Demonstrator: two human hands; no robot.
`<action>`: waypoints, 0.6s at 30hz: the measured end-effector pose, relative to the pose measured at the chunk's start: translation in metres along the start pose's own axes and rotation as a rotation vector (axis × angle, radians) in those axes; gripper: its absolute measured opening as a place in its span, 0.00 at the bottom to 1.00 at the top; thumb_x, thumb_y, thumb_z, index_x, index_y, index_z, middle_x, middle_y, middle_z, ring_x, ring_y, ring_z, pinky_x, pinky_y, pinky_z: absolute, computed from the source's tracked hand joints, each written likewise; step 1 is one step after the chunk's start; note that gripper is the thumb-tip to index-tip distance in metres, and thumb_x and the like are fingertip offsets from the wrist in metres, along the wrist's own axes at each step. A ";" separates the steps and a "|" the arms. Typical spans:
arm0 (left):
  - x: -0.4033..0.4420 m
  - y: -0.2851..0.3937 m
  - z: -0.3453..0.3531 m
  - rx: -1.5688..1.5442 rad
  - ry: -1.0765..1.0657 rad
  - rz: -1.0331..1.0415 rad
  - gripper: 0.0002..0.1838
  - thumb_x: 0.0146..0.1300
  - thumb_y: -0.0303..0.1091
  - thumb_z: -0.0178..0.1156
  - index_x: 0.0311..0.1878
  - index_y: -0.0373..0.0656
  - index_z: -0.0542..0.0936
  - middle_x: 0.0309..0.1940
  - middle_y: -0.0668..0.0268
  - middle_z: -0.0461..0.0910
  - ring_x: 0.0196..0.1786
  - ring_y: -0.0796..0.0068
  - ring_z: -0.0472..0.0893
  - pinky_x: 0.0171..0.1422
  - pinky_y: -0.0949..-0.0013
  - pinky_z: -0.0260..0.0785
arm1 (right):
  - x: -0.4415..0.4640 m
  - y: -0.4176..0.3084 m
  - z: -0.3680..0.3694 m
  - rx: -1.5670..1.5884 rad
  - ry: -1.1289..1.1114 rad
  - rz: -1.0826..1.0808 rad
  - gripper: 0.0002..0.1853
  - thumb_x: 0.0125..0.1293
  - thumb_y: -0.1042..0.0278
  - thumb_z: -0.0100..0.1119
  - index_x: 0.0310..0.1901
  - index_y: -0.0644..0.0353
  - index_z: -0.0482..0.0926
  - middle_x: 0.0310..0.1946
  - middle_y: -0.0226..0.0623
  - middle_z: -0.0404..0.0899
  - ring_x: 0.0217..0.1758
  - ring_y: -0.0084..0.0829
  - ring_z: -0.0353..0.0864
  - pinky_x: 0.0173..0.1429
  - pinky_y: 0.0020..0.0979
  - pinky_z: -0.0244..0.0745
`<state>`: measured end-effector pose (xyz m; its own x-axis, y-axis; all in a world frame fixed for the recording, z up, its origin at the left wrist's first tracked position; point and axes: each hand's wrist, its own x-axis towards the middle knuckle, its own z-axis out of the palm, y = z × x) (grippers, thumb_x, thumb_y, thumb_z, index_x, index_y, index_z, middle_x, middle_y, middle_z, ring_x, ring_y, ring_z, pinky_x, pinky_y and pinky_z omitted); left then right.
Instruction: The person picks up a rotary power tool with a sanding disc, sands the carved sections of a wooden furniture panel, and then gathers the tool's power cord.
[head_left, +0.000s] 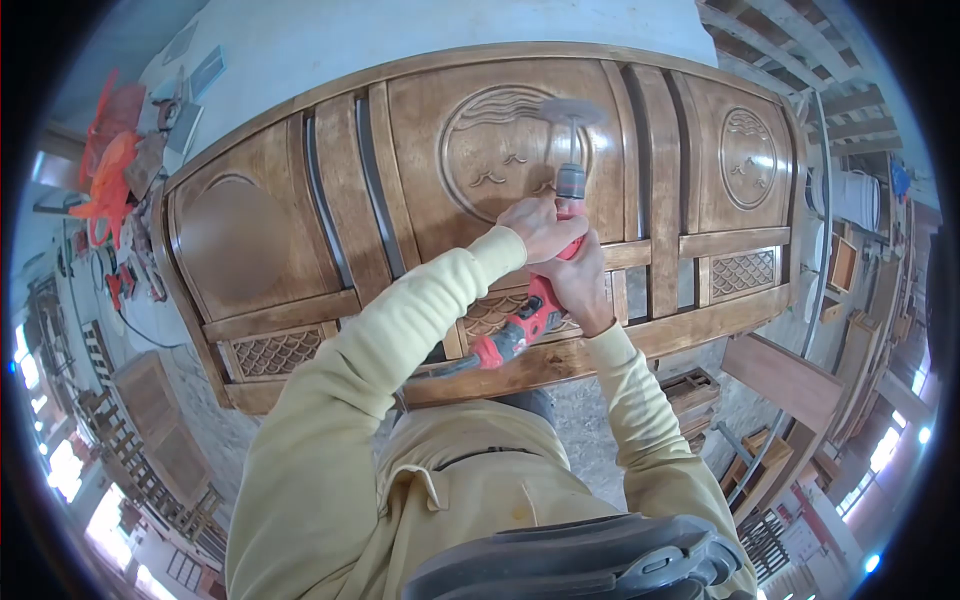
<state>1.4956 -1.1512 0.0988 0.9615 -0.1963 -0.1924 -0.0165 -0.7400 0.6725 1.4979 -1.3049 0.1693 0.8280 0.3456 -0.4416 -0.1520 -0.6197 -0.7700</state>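
My left hand wraps round the front of a red and grey power drill, just behind its chuck. My right hand grips the body below it. From the chuck a thin shaft carries a round disc, blurred as if spinning. The disc lies over the upper right of the carved circle on the middle panel of a brown wooden bed headboard or similar furniture panel. Whether it touches the carving I cannot tell. Waves and birds are carved in that circle. Both hands hide part of the panel behind them.
Orange-red material hangs at the left, near tools and a cable. A reddish board and wooden pieces stand at the right. Wooden slats and panels lie at lower left. A dark rounded object is close below me.
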 end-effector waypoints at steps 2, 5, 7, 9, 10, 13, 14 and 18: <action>-0.017 0.013 -0.032 0.024 -0.040 0.021 0.11 0.80 0.46 0.55 0.56 0.57 0.80 0.39 0.48 0.84 0.43 0.40 0.87 0.47 0.40 0.77 | -0.002 -0.003 0.003 -0.009 -0.012 -0.001 0.41 0.45 0.62 0.86 0.61 0.70 0.78 0.49 0.42 0.87 0.52 0.34 0.88 0.60 0.38 0.84; -0.058 0.008 -0.043 0.030 -0.034 0.000 0.12 0.81 0.47 0.55 0.57 0.56 0.82 0.38 0.48 0.84 0.44 0.41 0.87 0.50 0.41 0.77 | -0.006 -0.017 0.013 -0.005 -0.088 -0.020 0.43 0.44 0.55 0.88 0.57 0.71 0.77 0.47 0.50 0.88 0.51 0.46 0.89 0.58 0.44 0.84; -0.093 0.009 -0.037 0.000 -0.011 -0.079 0.13 0.82 0.47 0.55 0.58 0.56 0.83 0.38 0.47 0.85 0.45 0.42 0.87 0.51 0.41 0.77 | -0.017 -0.024 0.023 0.008 -0.164 -0.037 0.44 0.43 0.48 0.89 0.53 0.73 0.76 0.45 0.58 0.88 0.50 0.58 0.91 0.56 0.50 0.83; -0.124 0.024 -0.026 -0.283 0.342 -0.209 0.15 0.81 0.46 0.57 0.62 0.55 0.84 0.35 0.49 0.84 0.45 0.44 0.87 0.50 0.44 0.76 | -0.028 -0.024 0.026 -0.171 -0.333 -0.081 0.44 0.44 0.48 0.87 0.53 0.72 0.75 0.43 0.59 0.88 0.48 0.60 0.91 0.55 0.51 0.83; -0.131 0.030 -0.026 -0.431 0.255 -0.366 0.18 0.81 0.50 0.59 0.60 0.50 0.85 0.39 0.48 0.87 0.48 0.42 0.88 0.53 0.46 0.77 | -0.040 -0.023 0.029 -0.161 -0.313 -0.076 0.44 0.45 0.48 0.86 0.55 0.72 0.74 0.41 0.59 0.88 0.47 0.61 0.90 0.54 0.52 0.83; -0.147 0.024 0.004 0.007 0.101 -0.137 0.16 0.80 0.51 0.57 0.57 0.54 0.84 0.42 0.45 0.86 0.49 0.36 0.87 0.51 0.39 0.78 | -0.068 0.004 0.041 -0.091 -0.218 -0.016 0.44 0.46 0.47 0.87 0.56 0.70 0.73 0.41 0.58 0.87 0.47 0.61 0.90 0.54 0.52 0.83; -0.150 0.029 0.006 -0.002 0.087 -0.130 0.16 0.80 0.51 0.57 0.57 0.54 0.84 0.42 0.45 0.86 0.49 0.36 0.87 0.51 0.39 0.78 | -0.081 0.010 0.043 -0.091 -0.212 0.001 0.44 0.46 0.47 0.87 0.56 0.70 0.73 0.41 0.58 0.87 0.47 0.61 0.90 0.54 0.52 0.83; -0.147 0.054 -0.001 -0.211 -0.209 -0.311 0.18 0.80 0.53 0.59 0.56 0.52 0.86 0.43 0.47 0.86 0.48 0.38 0.87 0.52 0.42 0.79 | -0.129 0.034 0.058 0.120 -0.056 0.117 0.45 0.47 0.47 0.88 0.57 0.69 0.73 0.43 0.56 0.87 0.47 0.59 0.91 0.54 0.51 0.84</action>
<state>1.3531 -1.1618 0.1644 0.8352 -0.1266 -0.5352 0.3428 -0.6412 0.6866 1.3544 -1.3290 0.1735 0.7704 0.3167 -0.5534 -0.3113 -0.5706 -0.7599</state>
